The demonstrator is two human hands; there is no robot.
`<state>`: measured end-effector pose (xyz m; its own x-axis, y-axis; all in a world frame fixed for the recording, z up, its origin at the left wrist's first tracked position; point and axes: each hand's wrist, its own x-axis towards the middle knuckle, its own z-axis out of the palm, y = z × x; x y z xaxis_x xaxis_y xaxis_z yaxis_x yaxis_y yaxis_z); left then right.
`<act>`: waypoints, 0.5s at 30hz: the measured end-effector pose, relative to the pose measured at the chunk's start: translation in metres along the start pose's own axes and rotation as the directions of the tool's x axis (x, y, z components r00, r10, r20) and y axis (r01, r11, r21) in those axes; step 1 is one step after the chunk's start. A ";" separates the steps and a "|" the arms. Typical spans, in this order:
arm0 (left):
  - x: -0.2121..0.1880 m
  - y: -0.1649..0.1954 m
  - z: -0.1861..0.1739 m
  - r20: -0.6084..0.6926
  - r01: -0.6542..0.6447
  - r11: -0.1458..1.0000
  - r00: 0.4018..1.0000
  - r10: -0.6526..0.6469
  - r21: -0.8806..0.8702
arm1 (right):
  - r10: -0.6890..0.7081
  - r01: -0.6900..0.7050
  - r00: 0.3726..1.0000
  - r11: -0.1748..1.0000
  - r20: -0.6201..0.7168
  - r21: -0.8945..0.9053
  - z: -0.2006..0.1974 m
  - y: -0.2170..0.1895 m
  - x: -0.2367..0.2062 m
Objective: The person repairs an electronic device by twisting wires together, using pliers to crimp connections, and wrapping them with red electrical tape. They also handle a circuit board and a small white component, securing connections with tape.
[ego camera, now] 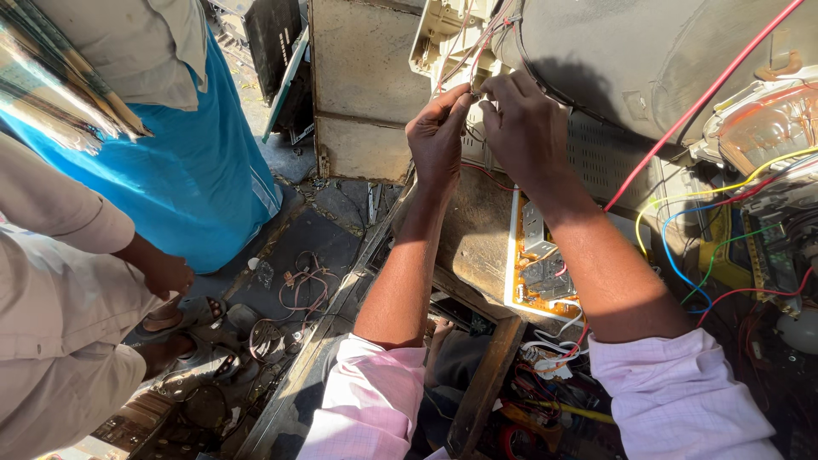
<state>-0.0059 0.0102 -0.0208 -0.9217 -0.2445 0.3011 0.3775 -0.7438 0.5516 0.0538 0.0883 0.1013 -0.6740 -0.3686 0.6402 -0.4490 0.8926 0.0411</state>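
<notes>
Both hands meet at about 12 o'clock in the view. The left hand (439, 136) has its thumb and forefinger pinched together on a bundle of thin wires (479, 47), and the right hand (524, 128) closes its fingertips on the same bundle, the 2 hands touching at the tips. The wires are slim and plastic-coated, pale and reddish, running up to a cream plastic housing (443, 38) with ribbed edges at 12 o'clock.

Just right of the hands, at 1 o'clock, bulges the smooth grey glass back of a picture tube (613, 51), dusty and rounded, with a long red cable (682, 119) slanting across it. Under the right forearm lies a flat circuit board (532, 281) with an orange face and white rim, studded with small boxy grey parts. At 3 o'clock, loose yellow, blue and green wires (682, 221) curl over a second board.

The boards rest on a worn wooden counter (477, 230), rough and brown. Both sleeves are pale pink checked cloth, rolled to the elbow.

At 9 o'clock stands another person in a bright blue garment (187, 170) and cream shirt, with 1 hand (166, 273) hanging loosely curled. On the dark floor (315, 230) at 7 o'clock lies a tangle of pinkish cord (302, 285).
</notes>
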 end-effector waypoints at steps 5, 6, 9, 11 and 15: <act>0.001 -0.002 -0.001 -0.009 0.003 1.000 1.000 -0.003 -0.023 | -0.080 0.080 0.997 0.983 0.006 -0.165 0.001 0.001 0.000; 0.001 -0.002 -0.002 -0.016 -0.002 1.000 1.000 0.002 -0.009 | -0.080 0.083 0.997 0.982 0.021 -0.170 0.002 0.003 -0.001; 0.002 -0.002 -0.002 0.002 0.017 0.999 1.000 -0.017 -0.043 | -0.145 0.144 0.989 0.971 0.007 -0.193 0.007 0.007 -0.002; 0.002 -0.001 -0.002 0.014 0.023 0.999 1.000 -0.023 -0.037 | -0.001 0.001 1.000 0.997 0.001 -0.076 0.013 0.010 0.000; 0.000 0.001 -0.001 0.032 0.024 0.999 0.999 -0.025 0.028 | 0.485 -0.563 0.826 0.691 0.286 0.453 0.014 0.021 0.008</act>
<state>-0.0058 0.0087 -0.0209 -0.9276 -0.2057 0.3119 0.3575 -0.7316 0.5804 0.0310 0.1002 0.0965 -0.9427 0.0538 0.3294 -0.1970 0.7069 -0.6794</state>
